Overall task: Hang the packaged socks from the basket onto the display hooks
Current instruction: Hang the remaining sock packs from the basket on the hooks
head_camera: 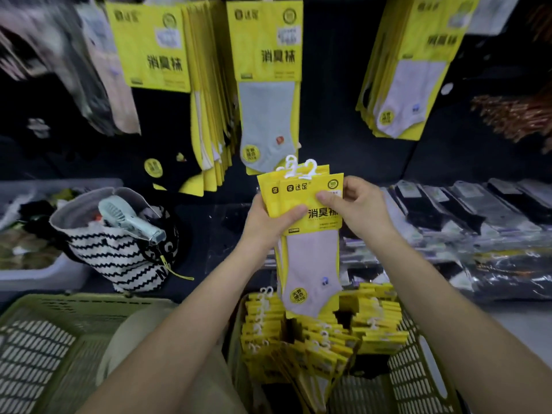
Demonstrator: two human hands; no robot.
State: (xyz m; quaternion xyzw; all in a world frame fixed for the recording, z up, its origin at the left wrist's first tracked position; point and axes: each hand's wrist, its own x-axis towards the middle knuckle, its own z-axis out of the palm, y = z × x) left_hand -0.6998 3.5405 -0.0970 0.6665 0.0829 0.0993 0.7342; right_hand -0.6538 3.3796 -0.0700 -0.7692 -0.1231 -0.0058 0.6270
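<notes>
I hold a small stack of yellow sock packs (310, 252) upright above the basket, white plastic hangers (298, 167) at their top. My left hand (268, 218) grips the stack from the left, thumb across the front card. My right hand (355, 204) pinches the front pack's upper right corner. The front pack shows a pale lilac sock. Below, a green basket (418, 363) holds several more yellow packs (313, 333). Above hang rows of matching packs: a grey-sock row (265, 85), a thick row at left (167, 49), and a lilac-sock row at right (412, 70).
A second green basket (44, 339) sits at lower left. A zigzag-striped bag (119, 255) with a small handheld fan (131, 216) stands on the counter at left. Dark socks in clear bags (478, 222) lie across the shelf at right. A white bin (35, 273) is at far left.
</notes>
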